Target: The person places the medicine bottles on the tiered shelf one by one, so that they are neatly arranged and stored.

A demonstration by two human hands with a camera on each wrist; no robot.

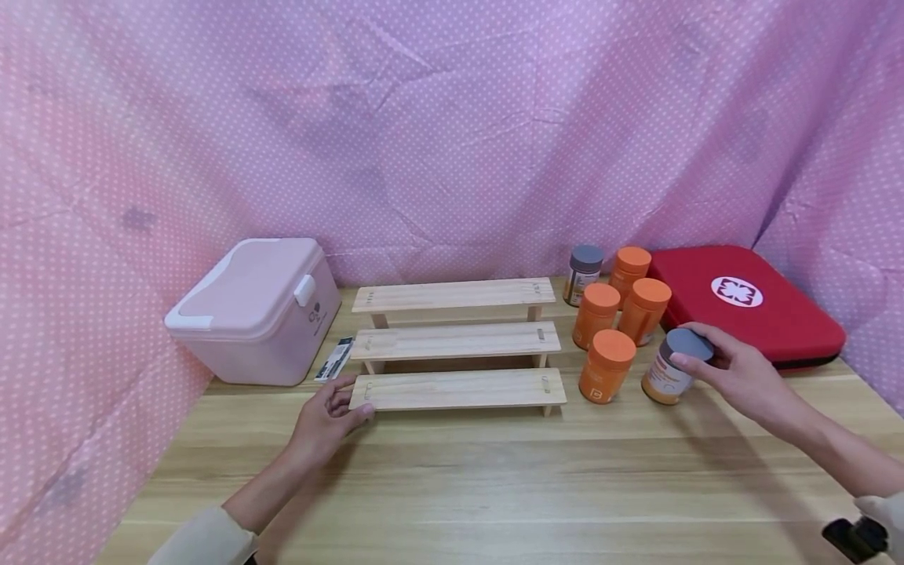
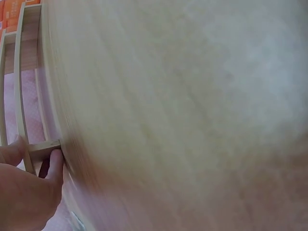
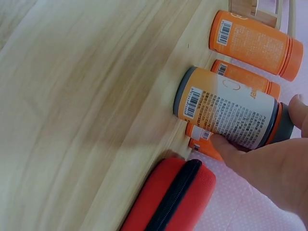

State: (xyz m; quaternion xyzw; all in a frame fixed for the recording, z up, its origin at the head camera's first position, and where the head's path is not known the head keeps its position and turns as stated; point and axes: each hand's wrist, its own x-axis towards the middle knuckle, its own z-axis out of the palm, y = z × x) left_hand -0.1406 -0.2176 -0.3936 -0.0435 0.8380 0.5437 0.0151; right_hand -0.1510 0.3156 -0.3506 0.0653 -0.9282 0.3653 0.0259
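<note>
My left hand (image 1: pixel 322 420) grips the left end of the lowest step of a three-tier wooden rack (image 1: pixel 459 390), thumb on the front edge. In the left wrist view its fingers pinch the rack's end around a short wooden leg (image 2: pixel 44 146). On the right, my right hand (image 1: pixel 741 375) holds a grey-lidded supplement bottle (image 1: pixel 667 380) by its upper part, thumb and fingers on either side. The right wrist view shows that bottle's white and orange label (image 3: pixel 226 108) with a barcode. Just left of it stands an orange bottle (image 1: pixel 609 367), upright.
More orange bottles (image 1: pixel 595 315) and another grey-lidded bottle (image 1: pixel 582 276) stand right of the rack. Behind my right hand lies a red zip case (image 1: pixel 770 314). A pink lidded box (image 1: pixel 250 314) sits at left, with a small flat packet (image 1: pixel 335 359) beside it. A dotted pink curtain (image 1: pixel 438 141) hangs behind.
</note>
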